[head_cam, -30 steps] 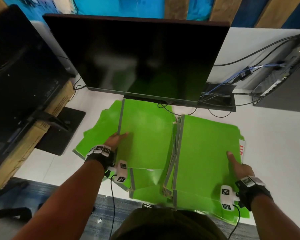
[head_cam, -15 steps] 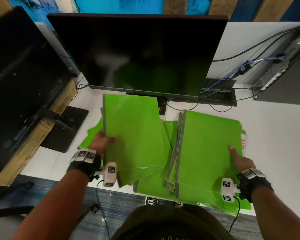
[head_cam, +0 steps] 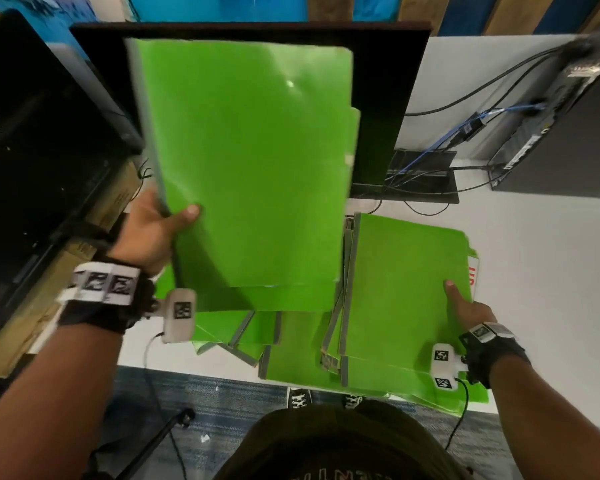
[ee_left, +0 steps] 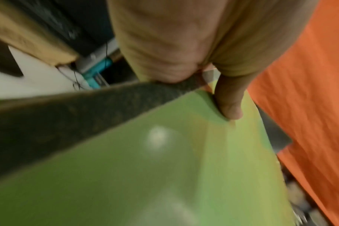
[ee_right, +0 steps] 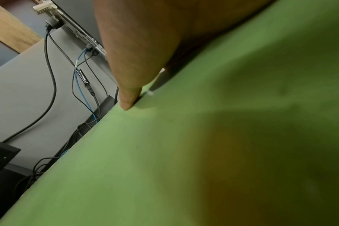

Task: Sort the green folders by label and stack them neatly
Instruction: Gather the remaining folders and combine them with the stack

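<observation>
My left hand [head_cam: 153, 233] grips a green folder [head_cam: 250, 168] by its grey spine and holds it raised in front of the monitor, thumb on the front face. In the left wrist view the thumb [ee_left: 228, 104] pinches the folder [ee_left: 145, 168] beside the spine. A second green edge shows behind its right side. My right hand [head_cam: 465, 306] rests on the right-hand stack of green folders [head_cam: 402, 289], thumb flat on the top cover; in the right wrist view a fingertip [ee_right: 128, 97] presses the cover [ee_right: 184, 152]. More loose green folders [head_cam: 291, 358] lie fanned at the table's front edge.
A large dark monitor [head_cam: 388, 98] stands behind the folders on the white table [head_cam: 534, 271]. Another black screen [head_cam: 32, 150] and a cardboard box [head_cam: 84, 254] are at the left. A computer tower [head_cam: 568, 133] and cables [head_cam: 465, 126] sit at the back right.
My left hand has lifted the folder off the left pile, up toward the camera. The right hand has stayed on the right stack.
</observation>
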Available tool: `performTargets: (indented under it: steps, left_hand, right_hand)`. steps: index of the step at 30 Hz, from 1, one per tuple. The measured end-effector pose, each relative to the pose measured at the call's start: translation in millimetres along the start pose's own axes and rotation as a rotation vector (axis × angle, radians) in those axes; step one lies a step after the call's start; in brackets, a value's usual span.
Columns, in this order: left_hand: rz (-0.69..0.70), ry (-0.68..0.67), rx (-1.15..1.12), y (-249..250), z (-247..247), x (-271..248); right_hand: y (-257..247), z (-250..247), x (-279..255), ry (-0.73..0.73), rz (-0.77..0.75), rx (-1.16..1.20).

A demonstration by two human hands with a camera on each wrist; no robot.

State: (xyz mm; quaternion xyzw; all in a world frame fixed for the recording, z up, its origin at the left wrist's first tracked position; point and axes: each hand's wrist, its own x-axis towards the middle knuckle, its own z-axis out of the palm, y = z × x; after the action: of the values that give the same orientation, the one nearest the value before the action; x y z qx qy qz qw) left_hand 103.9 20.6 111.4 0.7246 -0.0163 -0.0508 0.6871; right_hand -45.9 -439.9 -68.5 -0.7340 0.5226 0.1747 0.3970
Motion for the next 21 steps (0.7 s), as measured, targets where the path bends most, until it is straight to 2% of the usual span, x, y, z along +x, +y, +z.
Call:
performTargets:
  steps: [6,9,11,16,21]
  left_hand:
    - [-0.166,-0.244,-0.027,-62.1,117.5,-4.8]
    - [-0.209,-0.311,0.107,-94.2,157.0,-5.4]
    - [-0.230,-0.324,0.243,-108.7,175.3,-3.9]
    - [-0.439,-0.351,0.374,-141.8,191.2,-9.9]
    - [-0.486,-0.435,0.678,-153.9,198.2,-25.5]
  right_hand:
    - [-0.8,-5.6,2.8,-0.043,0.005,0.015]
    - [-1.8,-8.0,2.7,-0.072,0.002,0.018]
    - [-2.7,-9.3,3.2,-0.096,0.001,0.018]
    - [-2.3,-11.1,4.2,-0.122,0.005,0.002]
    - [-5.0,-10.5,1.1,-0.123,0.011,0.005]
